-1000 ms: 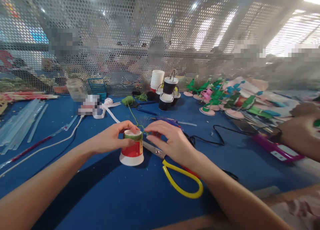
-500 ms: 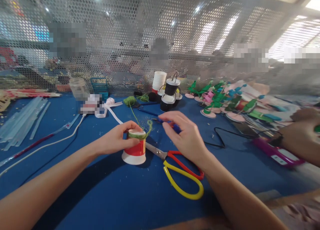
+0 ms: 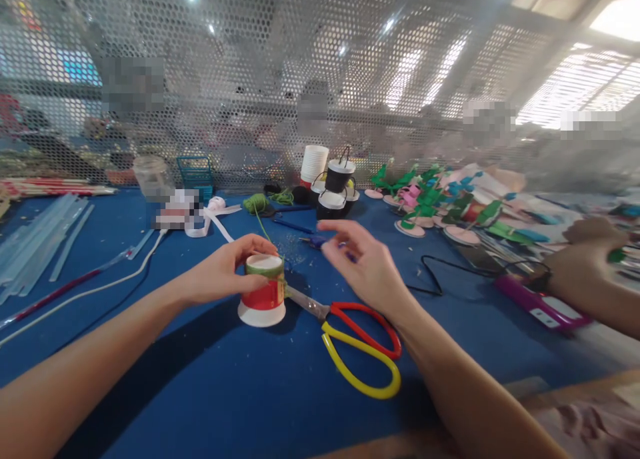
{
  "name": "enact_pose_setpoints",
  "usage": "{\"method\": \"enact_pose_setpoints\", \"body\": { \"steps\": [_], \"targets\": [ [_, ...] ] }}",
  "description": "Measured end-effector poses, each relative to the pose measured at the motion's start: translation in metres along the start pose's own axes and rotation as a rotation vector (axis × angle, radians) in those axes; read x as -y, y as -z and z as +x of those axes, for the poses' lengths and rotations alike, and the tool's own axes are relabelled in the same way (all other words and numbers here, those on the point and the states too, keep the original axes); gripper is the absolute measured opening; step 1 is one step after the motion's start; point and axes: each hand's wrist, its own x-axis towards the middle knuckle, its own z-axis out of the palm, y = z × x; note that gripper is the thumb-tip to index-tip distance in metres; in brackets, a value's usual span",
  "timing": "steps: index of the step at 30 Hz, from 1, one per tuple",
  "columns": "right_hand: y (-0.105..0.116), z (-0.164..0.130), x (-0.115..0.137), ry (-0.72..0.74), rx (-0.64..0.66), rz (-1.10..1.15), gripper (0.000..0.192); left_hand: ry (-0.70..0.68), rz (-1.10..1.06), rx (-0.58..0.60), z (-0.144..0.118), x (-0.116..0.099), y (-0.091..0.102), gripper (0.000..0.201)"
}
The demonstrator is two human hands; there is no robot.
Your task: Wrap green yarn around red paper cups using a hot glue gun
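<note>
My left hand [image 3: 233,267] is closed around an upside-down red and white paper cup [image 3: 265,296]. Green yarn [image 3: 267,270] is wound round the cup's narrow upper end, and a strand runs back to the ball of green yarn [image 3: 255,204]. My right hand [image 3: 363,262] hovers to the right of the cup, thumb and forefinger apart, nothing visible between their tips. Behind it lies a blue tool with a pointed tip [image 3: 315,242], perhaps a glue gun, partly hidden. Scissors [image 3: 363,372] with red and yellow handles lie on the table, blades pointing at the cup.
A white ribbon [image 3: 216,222], clear plastic strips [image 3: 37,242] and a white cable [image 3: 125,284] lie left. Small black buckets [image 3: 332,204] and stacked paper cups [image 3: 315,164] stand behind. At right are flower pieces [image 3: 430,202], a purple power strip [image 3: 543,306] and another person's hand [image 3: 585,256].
The loose yarn loop that stood up beside the cup has dropped down against its side. My right thumb and forefinger have spread a little. The view has shifted slightly.
</note>
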Motion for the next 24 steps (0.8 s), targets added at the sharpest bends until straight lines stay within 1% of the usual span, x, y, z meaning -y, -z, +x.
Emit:
{"method": "enact_pose_setpoints", "body": {
  "steps": [2, 3, 4, 5, 6, 8, 11, 14, 17, 20, 23, 24],
  "targets": [
    [-0.011, -0.006, 0.005, -0.041, 0.296, 0.226, 0.047, -0.03, -0.019, 0.059, -0.004, -0.005, -0.001, 0.037],
    [-0.016, -0.009, 0.006, -0.097, 0.415, 0.313, 0.055, -0.041, -0.034, 0.088, -0.006, -0.009, -0.001, 0.038],
    [-0.02, -0.011, 0.007, -0.161, 0.5, 0.378, 0.061, -0.048, -0.056, 0.118, -0.008, -0.013, -0.001, 0.039],
    [-0.024, -0.013, 0.006, -0.224, 0.558, 0.416, 0.065, -0.063, -0.07, 0.144, -0.01, -0.017, 0.0, 0.039],
    [-0.026, -0.014, 0.005, -0.279, 0.596, 0.428, 0.068, -0.08, -0.076, 0.144, -0.011, -0.021, 0.002, 0.039],
    [-0.026, -0.014, 0.003, -0.337, 0.641, 0.392, 0.074, -0.109, -0.085, 0.1, -0.014, -0.028, 0.008, 0.04],
    [-0.021, -0.011, 0.002, -0.341, 0.644, 0.215, 0.072, -0.155, -0.163, -0.023, -0.016, -0.033, 0.02, 0.039],
    [-0.017, -0.008, 0.003, -0.286, 0.579, -0.058, 0.059, -0.184, -0.299, -0.151, -0.017, -0.035, 0.031, 0.039],
    [-0.017, -0.005, 0.002, -0.257, 0.536, -0.27, 0.047, -0.159, -0.33, -0.245, -0.015, -0.034, 0.04, 0.038],
    [-0.018, -0.004, 0.001, -0.247, 0.521, -0.414, 0.035, -0.135, -0.319, -0.262, -0.01, -0.024, 0.043, 0.038],
    [-0.018, -0.004, 0.0, -0.267, 0.588, -0.473, 0.013, -0.038, -0.297, -0.177, -0.004, -0.013, 0.038, 0.039],
    [-0.019, -0.004, -0.001, -0.276, 0.615, -0.476, 0.008, -0.013, -0.28, -0.169, -0.003, -0.01, 0.036, 0.04]
  ]
}}
